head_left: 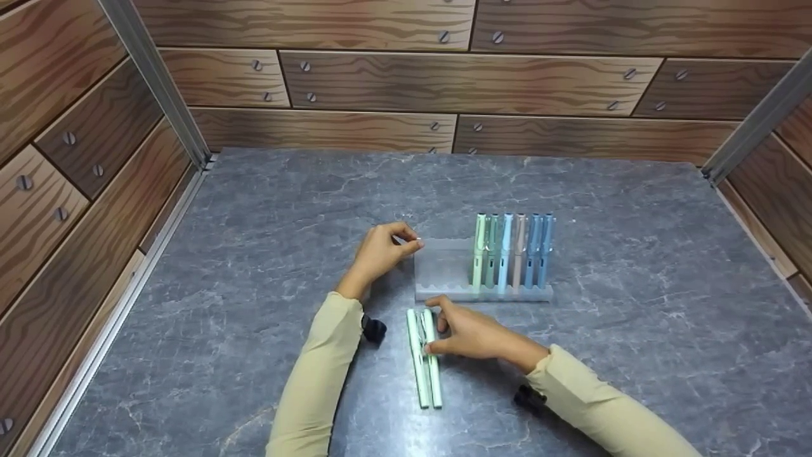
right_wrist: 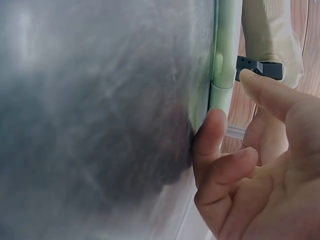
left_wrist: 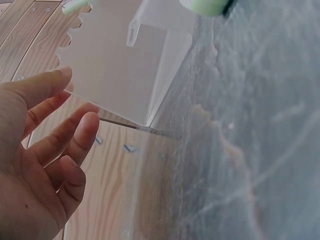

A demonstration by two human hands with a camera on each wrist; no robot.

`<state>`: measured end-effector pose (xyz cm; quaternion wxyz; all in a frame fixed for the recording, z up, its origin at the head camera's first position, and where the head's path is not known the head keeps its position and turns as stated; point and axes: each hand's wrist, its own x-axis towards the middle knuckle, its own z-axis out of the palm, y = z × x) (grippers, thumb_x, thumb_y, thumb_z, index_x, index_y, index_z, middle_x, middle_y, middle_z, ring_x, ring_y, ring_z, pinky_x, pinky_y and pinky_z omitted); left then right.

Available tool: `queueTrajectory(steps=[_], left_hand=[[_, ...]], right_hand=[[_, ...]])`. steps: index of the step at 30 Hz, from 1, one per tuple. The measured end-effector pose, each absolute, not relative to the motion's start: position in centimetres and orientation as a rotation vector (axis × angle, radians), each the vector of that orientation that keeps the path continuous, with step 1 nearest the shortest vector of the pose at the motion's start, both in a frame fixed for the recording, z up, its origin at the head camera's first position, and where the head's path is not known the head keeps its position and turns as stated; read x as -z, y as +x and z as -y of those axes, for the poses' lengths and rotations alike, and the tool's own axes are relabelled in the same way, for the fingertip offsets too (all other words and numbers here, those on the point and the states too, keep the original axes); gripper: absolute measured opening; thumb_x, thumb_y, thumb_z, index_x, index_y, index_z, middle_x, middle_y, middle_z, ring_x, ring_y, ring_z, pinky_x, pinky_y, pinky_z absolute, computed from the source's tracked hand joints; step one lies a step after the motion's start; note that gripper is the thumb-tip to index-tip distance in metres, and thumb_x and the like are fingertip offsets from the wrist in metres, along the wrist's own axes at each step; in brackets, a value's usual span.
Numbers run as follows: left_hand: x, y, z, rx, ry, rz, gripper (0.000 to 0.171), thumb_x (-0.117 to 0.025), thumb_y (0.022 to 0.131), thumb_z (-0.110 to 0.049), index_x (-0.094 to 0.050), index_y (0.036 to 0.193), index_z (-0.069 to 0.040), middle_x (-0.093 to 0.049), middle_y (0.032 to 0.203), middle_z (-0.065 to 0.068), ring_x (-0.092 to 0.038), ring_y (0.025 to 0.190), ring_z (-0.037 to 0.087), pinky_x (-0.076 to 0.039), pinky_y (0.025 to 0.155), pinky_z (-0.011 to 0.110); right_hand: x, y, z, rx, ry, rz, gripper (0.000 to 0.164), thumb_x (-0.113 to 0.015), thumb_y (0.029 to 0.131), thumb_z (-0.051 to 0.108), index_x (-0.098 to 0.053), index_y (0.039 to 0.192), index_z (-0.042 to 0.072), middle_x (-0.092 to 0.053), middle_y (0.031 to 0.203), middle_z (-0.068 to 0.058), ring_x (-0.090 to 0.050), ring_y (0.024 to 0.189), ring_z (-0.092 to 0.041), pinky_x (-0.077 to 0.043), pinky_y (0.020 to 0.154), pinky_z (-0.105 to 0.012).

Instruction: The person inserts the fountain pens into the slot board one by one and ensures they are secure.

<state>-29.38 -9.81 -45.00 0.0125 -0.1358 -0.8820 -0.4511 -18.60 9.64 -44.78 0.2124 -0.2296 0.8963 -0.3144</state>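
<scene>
A clear pen stand (head_left: 444, 263) stands upright on the table, its right half lined with several capped pens in greens, light blue, pinkish grey and blue. At its upper left corner my left hand (head_left: 384, 247) pinches the edge between thumb and index finger. Two light green pens, a left pen (head_left: 415, 362) and a right pen (head_left: 434, 381), lie side by side in front of the stand. Over the right pen is my right hand (head_left: 472, 333), index finger near its far end and thumb at its middle. In the right wrist view, thumb (right_wrist: 267, 90) and fingers are spread apart beside a green pen (right_wrist: 227, 45).
The grey marbled table (head_left: 285, 209) is bordered by wood-patterned walls (head_left: 380, 82) and metal posts (head_left: 158, 82). A black wrist camera (head_left: 374, 330) on the left sleeve sits just left of the lying pens.
</scene>
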Motion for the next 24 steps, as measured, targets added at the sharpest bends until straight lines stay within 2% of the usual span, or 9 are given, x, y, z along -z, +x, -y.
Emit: queueTrajectory(steps=[12,24], left_hand=[[44.98,-29.35,9.75,1.430,-0.412,2.727,0.013,-0.073,0.085,-0.028,-0.073,0.087,-0.016,-0.074,0.091,0.000,-0.064,0.073,0.013,-0.047,0.060,0.023],[44.95,-29.34,9.78,1.421,-0.415,2.737,0.012,-0.073,0.086,-0.029,-0.073,0.089,-0.017,-0.074,0.094,0.000,-0.066,0.077,0.015,-0.048,0.062,0.024]], right_hand=[[45.08,-18.84,-9.30,0.835,-0.619,-2.504,0.076,-0.078,0.078,0.036,-0.042,0.138,0.005,-0.056,0.085,-0.001,-0.047,0.064,-0.013,-0.040,0.056,-0.026],[45.17,-18.88,-9.20,0.843,-0.617,-2.521,0.075,-0.080,0.076,0.035,-0.045,0.135,0.004,-0.056,0.083,-0.001,-0.046,0.064,-0.011,-0.038,0.055,-0.025]])
